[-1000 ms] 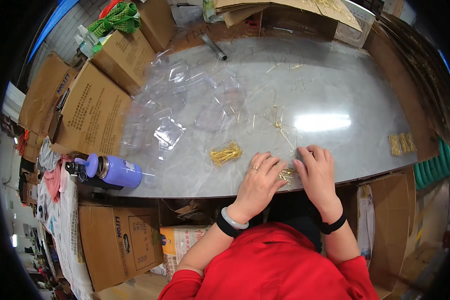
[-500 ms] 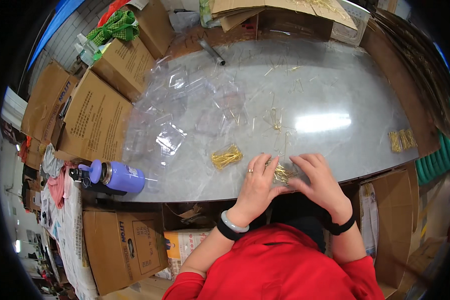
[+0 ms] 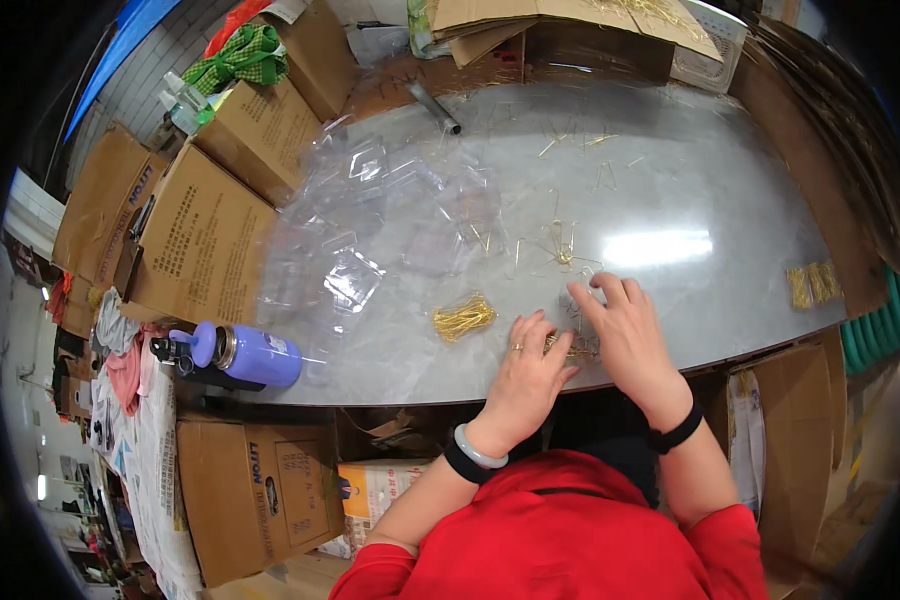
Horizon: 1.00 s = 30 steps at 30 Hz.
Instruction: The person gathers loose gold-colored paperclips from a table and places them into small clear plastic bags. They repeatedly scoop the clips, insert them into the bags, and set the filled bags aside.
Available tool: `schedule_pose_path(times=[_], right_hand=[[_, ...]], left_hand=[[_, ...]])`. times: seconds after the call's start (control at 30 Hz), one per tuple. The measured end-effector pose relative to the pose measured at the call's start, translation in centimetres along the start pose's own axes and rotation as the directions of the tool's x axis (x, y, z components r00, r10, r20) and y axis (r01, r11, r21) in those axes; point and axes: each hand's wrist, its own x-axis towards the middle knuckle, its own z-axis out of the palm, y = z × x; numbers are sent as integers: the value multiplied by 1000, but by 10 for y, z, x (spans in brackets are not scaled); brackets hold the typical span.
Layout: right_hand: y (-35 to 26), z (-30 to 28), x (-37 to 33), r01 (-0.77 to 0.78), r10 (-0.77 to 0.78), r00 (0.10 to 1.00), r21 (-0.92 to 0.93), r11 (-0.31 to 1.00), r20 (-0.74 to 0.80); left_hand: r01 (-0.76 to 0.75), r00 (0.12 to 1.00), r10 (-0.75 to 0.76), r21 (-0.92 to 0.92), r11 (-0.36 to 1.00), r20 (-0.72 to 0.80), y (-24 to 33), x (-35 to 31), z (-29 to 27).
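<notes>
Head view: both hands lie at the near edge of the grey counter (image 3: pixel 670 180). The left hand (image 3: pixel 526 368) rests palm down, fingers (image 3: pixel 536 328) together and flat, a ring on one; nothing is clamped in them. The right hand (image 3: pixel 625 335) lies just beside it, fingers spread apart over a small clear pack (image 3: pixel 576 305), its fingertips touching the pack. Between the two hands, partly hidden under them, sits a little heap of gold pins (image 3: pixel 576 348). A tidy gold bundle (image 3: pixel 464 317) lies just left of the left hand, apart from it. More loose pins (image 3: pixel 560 245) are scattered farther up the counter. Clear packs (image 3: pixel 370 230) are piled at the left. A purple bottle (image 3: pixel 240 353) lies on its side at the counter's left edge, with cartons (image 3: pixel 205 245) behind it.
</notes>
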Motion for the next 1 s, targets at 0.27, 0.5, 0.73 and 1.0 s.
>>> schedule_pose_path(times=[0.27, 0.5, 0.73, 1.0], right_hand=[[0, 13, -23, -131, 123, 989, 91, 987, 83], [8, 2, -33, -138, 134, 990, 270, 953, 30], [-9, 8, -38, 41, -60, 996, 287, 957, 59], [-6, 18, -28, 11, -28, 998, 311, 950, 52]], left_hand=[[-6, 999, 5, -24, 1000, -43, -2, -3, 7], [34, 999, -38, -157, 987, -27, -6, -4, 5], [80, 996, -86, -286, 955, -6, -3, -10, -33], [282, 956, -285, 47, 958, 72, 7, -28, -50]])
